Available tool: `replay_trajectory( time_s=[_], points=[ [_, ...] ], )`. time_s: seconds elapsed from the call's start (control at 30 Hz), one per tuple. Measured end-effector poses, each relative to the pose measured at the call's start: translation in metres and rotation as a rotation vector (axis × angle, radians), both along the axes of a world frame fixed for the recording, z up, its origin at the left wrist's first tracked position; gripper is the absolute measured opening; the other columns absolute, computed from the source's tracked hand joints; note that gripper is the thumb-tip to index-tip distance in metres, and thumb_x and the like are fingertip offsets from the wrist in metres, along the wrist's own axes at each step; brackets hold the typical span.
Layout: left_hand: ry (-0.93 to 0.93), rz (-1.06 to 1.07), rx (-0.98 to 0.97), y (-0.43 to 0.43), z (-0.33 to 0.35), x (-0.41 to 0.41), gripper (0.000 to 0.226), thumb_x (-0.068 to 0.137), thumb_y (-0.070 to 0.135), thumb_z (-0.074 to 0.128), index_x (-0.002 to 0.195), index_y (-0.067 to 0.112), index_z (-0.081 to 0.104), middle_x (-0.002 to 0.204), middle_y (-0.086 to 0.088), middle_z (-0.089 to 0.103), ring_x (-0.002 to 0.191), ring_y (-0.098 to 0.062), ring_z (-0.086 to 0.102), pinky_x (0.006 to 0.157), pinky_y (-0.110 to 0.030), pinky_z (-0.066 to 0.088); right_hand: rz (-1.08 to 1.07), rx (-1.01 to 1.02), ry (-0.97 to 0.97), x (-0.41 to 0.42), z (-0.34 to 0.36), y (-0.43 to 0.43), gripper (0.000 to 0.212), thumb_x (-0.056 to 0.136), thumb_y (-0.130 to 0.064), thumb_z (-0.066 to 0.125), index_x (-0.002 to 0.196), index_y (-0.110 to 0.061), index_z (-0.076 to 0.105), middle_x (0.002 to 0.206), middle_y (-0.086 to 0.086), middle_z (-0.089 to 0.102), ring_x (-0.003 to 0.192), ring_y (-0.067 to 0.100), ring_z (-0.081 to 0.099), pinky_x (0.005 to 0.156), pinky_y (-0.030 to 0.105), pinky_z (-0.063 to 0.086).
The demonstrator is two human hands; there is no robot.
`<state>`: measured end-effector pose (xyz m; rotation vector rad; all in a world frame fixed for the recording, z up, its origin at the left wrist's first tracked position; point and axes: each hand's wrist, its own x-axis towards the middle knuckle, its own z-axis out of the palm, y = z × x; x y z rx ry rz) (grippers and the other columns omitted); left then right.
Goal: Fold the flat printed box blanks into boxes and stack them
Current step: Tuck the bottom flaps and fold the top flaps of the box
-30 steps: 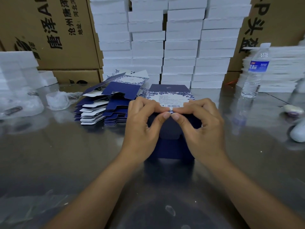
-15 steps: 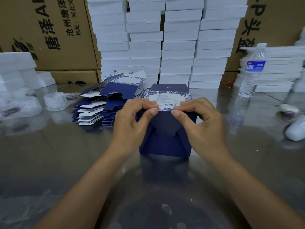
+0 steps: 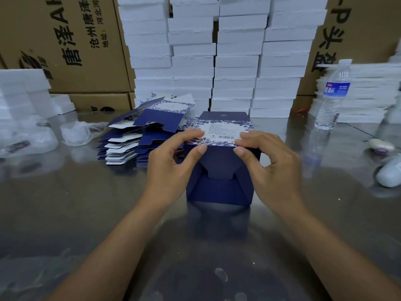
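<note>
A dark blue box (image 3: 219,187) with a white floral-printed top panel stands on the steel table (image 3: 65,203), its interlocked end flaps facing me. My left hand (image 3: 173,161) grips its upper left corner, thumb on the flap face and fingers curled over the printed panel. My right hand (image 3: 271,164) grips the upper right corner the same way. A heap of flat blue-and-white box blanks (image 3: 138,137) lies just left of the box, behind my left hand.
Tall stacks of white foam pieces (image 3: 217,57) and brown cartons (image 3: 65,44) line the back. A water bottle (image 3: 333,94) stands at the right, with more foam behind it. Plastic wrap (image 3: 73,133) and foam blocks (image 3: 21,94) sit at the left; small white objects (image 3: 388,172) lie far right.
My thumbs, which met at the middle of the flaps, have spread apart to the box's upper corners. The closed end flaps now show between my hands.
</note>
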<state>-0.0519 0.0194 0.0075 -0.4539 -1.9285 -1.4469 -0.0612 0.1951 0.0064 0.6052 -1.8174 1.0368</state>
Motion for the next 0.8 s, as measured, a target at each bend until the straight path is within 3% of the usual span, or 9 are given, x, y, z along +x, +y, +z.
replay_trajectory(
  time_s=[0.17, 0.33, 0.53, 0.7, 0.8],
  points=[
    [0.007, -0.016, 0.032, 0.000, 0.001, -0.003, 0.022, 0.087, 0.006, 0.064, 0.091, 0.028, 0.065, 0.105, 0.010, 0.067, 0.114, -0.004, 0.058, 0.097, -0.032, 0.048, 0.018, -0.030, -0.041, -0.002, -0.001, 0.001, 0.013, 0.083, -0.020, 0.068, 0.092, -0.013, 0.073, 0.100, -0.006, 0.066, 0.103, 0.016, 0.062, 0.092, 0.027, 0.047],
    [0.009, -0.022, 0.010, -0.001, 0.001, -0.004, 0.022, 0.087, 0.007, 0.064, 0.092, 0.028, 0.065, 0.105, 0.012, 0.067, 0.113, 0.002, 0.057, 0.092, -0.023, 0.046, -0.039, 0.013, -0.153, -0.002, -0.003, 0.006, 0.027, 0.083, -0.040, 0.058, 0.103, -0.027, 0.070, 0.123, -0.015, 0.055, 0.127, 0.011, 0.046, 0.103, 0.017, 0.033],
    [-0.046, -0.085, 0.005, -0.007, 0.004, -0.005, 0.023, 0.091, 0.011, 0.059, 0.092, 0.033, 0.066, 0.107, 0.016, 0.066, 0.118, -0.001, 0.054, 0.092, -0.018, 0.045, 0.052, -0.056, -0.167, -0.001, 0.000, 0.004, 0.015, 0.085, -0.024, 0.063, 0.097, -0.019, 0.071, 0.110, -0.012, 0.061, 0.111, 0.014, 0.058, 0.097, 0.022, 0.043],
    [-0.057, -0.091, 0.020, -0.008, 0.005, -0.007, 0.022, 0.090, 0.010, 0.060, 0.091, 0.031, 0.067, 0.104, 0.015, 0.067, 0.112, 0.004, 0.056, 0.095, -0.025, 0.047, 0.137, -0.116, -0.243, 0.000, 0.001, 0.004, 0.017, 0.085, -0.034, 0.056, 0.097, -0.032, 0.066, 0.114, -0.015, 0.062, 0.115, 0.001, 0.055, 0.100, 0.019, 0.041],
    [-0.078, -0.115, 0.012, -0.011, 0.006, -0.007, 0.023, 0.091, 0.012, 0.058, 0.092, 0.032, 0.067, 0.106, 0.019, 0.066, 0.114, 0.005, 0.055, 0.092, -0.019, 0.045, 0.176, -0.115, -0.278, -0.002, 0.001, 0.007, 0.019, 0.087, -0.037, 0.049, 0.100, -0.040, 0.063, 0.116, -0.022, 0.059, 0.118, -0.005, 0.051, 0.102, 0.023, 0.042]
  ],
)
